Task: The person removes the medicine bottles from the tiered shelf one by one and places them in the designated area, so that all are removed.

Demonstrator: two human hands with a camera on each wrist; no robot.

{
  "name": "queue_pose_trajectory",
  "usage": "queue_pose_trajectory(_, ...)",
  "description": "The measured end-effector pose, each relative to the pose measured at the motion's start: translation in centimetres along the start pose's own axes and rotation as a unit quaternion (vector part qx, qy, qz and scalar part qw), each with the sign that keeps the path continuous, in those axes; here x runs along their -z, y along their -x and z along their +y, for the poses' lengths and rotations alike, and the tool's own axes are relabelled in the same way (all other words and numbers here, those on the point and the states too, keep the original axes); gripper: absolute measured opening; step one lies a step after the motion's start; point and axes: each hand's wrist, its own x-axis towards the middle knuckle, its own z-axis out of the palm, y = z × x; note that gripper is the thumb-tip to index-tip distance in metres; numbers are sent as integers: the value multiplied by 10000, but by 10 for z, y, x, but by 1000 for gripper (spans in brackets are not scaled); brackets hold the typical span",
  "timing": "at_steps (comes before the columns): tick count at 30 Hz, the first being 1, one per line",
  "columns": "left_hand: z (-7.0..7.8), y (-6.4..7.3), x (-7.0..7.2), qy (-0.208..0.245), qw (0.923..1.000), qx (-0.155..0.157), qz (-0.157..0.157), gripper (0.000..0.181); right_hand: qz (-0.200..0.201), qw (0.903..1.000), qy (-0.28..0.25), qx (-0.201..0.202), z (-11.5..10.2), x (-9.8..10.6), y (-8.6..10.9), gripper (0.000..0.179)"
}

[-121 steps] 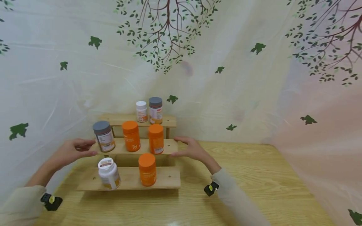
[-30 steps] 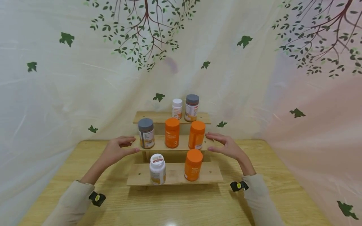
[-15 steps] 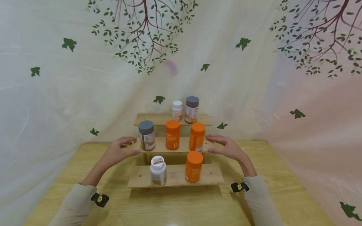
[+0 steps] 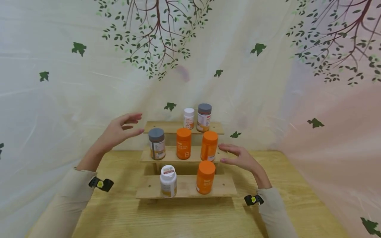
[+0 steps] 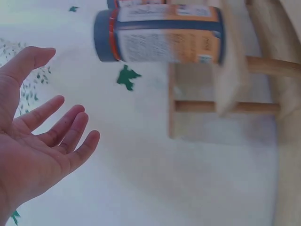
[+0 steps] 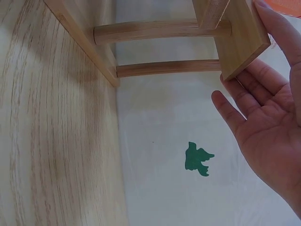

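Observation:
A three-step wooden display stand [image 4: 186, 186] stands on the table, holding several upright supplement bottles. My right hand [image 4: 242, 159] holds the right end of its middle shelf, thumb at the front edge and fingers at the back edge. My left hand [image 4: 119, 130] is raised off the left end, holding nothing, its fingers spread and loosely bent. Nearest to it is a grey-capped bottle [image 4: 157, 145] on the middle shelf, beside two orange bottles [image 4: 183, 145]. A white bottle [image 4: 168, 183] and an orange bottle [image 4: 205, 178] stand on the bottom shelf.
On the top shelf are a small white bottle [image 4: 189, 119] and another grey-capped bottle [image 4: 204, 119]. Behind the stand hangs a pale curtain [image 4: 128, 82] printed with branches and leaves. The wooden table [image 4: 190, 218] extends to both sides and in front.
Over the last few seconds the stand has shifted right along the table with its bottles. My left hand has since left the middle shelf and risen; the right hand stays there.

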Motion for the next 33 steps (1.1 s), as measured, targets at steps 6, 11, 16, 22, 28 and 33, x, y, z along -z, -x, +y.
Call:
queue_pose_trajectory(6,43,-38,-3,122,9999,-37,-102,66,40,10000,-75,-38,0,4,1,56)
queue_pose_trajectory(11,64,-68,-20,233,9993,-99,-280,67,42,9999,-69,-66,1,6,2,56)
queue_pose_trajectory(16,72,-94,-40,341,9982,-67,-492,67,51,9999,-129,-86,1,7,2,56)
queue_pose_trajectory(22,73,-113,-61,449,9965,7,-708,65,17,9996,-184,-195,1,4,2,55)
queue_pose_trajectory(28,68,-125,-78,670,9956,19,-655,58,30,9998,-166,-130,1,0,3,55)
queue_pose_trajectory(33,61,-133,-85,875,9937,264,-651,59,46,9999,-140,-84,0,-2,2,55)
